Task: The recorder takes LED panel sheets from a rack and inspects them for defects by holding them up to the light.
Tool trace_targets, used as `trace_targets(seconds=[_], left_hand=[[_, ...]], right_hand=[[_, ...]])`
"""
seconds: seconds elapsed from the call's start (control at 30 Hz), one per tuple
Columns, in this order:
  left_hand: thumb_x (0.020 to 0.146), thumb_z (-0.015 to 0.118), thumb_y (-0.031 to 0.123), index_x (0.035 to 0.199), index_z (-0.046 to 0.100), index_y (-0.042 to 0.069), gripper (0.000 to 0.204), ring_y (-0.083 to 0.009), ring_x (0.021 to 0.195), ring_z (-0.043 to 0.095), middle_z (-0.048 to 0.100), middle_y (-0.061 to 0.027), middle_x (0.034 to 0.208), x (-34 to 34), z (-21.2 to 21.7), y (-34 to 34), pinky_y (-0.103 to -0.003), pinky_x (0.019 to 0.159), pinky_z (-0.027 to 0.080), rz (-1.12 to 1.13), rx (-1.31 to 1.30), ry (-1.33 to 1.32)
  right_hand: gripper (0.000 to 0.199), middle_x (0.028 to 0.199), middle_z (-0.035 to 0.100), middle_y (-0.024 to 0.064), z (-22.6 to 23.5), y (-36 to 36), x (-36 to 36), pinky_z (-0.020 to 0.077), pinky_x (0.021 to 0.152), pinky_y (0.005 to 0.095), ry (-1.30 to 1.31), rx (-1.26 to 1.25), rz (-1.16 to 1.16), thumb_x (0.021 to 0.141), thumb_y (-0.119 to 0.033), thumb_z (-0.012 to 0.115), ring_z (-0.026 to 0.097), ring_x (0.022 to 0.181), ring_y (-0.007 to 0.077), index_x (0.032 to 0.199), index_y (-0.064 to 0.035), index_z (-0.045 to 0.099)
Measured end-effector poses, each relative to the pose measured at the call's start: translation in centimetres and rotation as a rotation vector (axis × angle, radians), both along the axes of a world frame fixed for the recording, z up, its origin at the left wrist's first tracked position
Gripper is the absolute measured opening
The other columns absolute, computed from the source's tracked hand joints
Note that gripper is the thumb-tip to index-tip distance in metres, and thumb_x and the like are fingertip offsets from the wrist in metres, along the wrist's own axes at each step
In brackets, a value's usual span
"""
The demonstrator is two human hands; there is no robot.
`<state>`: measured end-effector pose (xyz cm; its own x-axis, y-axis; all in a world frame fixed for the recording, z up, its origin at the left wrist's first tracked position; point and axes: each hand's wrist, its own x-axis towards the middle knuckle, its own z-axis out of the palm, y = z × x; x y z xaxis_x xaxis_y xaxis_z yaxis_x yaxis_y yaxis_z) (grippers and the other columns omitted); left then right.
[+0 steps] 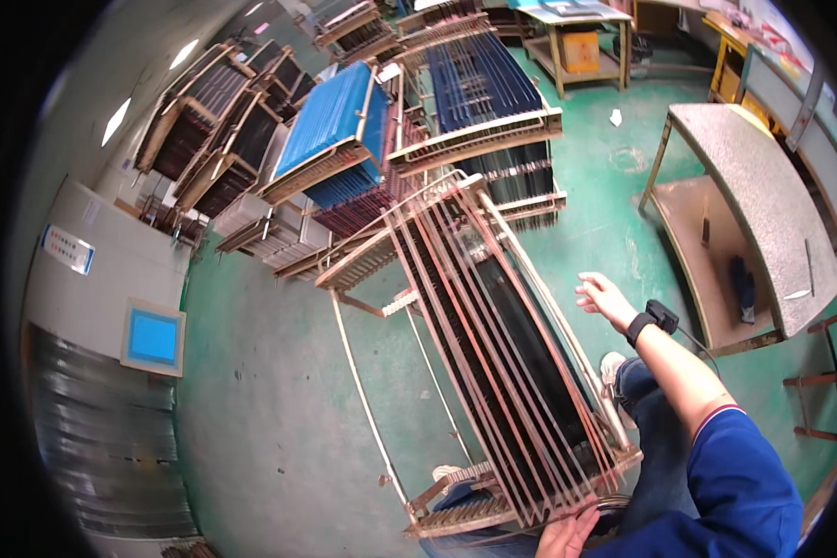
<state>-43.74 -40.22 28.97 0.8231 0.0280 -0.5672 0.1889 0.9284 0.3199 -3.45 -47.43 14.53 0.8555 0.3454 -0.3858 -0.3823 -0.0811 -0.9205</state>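
Note:
A metal rack (516, 223) stands in front of me, with several thin, dark panels with pale and reddish edges (493, 358) upright in its slots. At the rack's near end is my left hand (567, 535), its fingers curled at the panels' near edge and apparently gripping one thin panel. Part of that hand is cut off by the lower picture edge. My right hand (607, 302) hangs in the air to the right of the rack's side rail, fingers apart and holding nothing. A black device is strapped to the right wrist.
Behind stand further racks, one with bright blue panels (330, 116) and one with dark blue panels (484, 79). To the right is a speckled-top table (763, 177) with a lower shelf. A blue framed panel (153, 337) leans on the left. My shoes are close to the rack's legs.

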Motion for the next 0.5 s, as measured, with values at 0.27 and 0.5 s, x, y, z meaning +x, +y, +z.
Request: trace_targets(seconds=[0.27,0.5], left_hand=[[0.096,0.039,0.028,0.097,0.047,0.008,0.022,-0.0277,0.091,0.060,0.061,-0.0169,0.093,-4.5,1.0,5.7,-0.039,0.086,0.047,0.223,0.336,0.039],[0.095,0.041,0.029,0.088,0.049,0.007,0.024,-0.0239,0.069,0.058,0.056,-0.0097,0.069,-8.2,2.2,14.6,-0.043,0.075,0.049,0.345,0.534,0.325]], right_hand=[[0.038,0.111,0.055,0.0062,13.4,3.3,2.6,0.0469,0.076,0.0274,-0.299,-0.029,0.110,0.090,-0.023,0.051,0.058,0.089,0.0140,0.126,-0.0120,0.043],[0.036,0.107,0.059,0.0065,15.7,10.9,8.4,0.0458,0.079,0.0250,-0.494,0.057,0.077,0.087,-0.022,0.055,0.056,0.092,0.0119,0.118,-0.0035,0.051]])
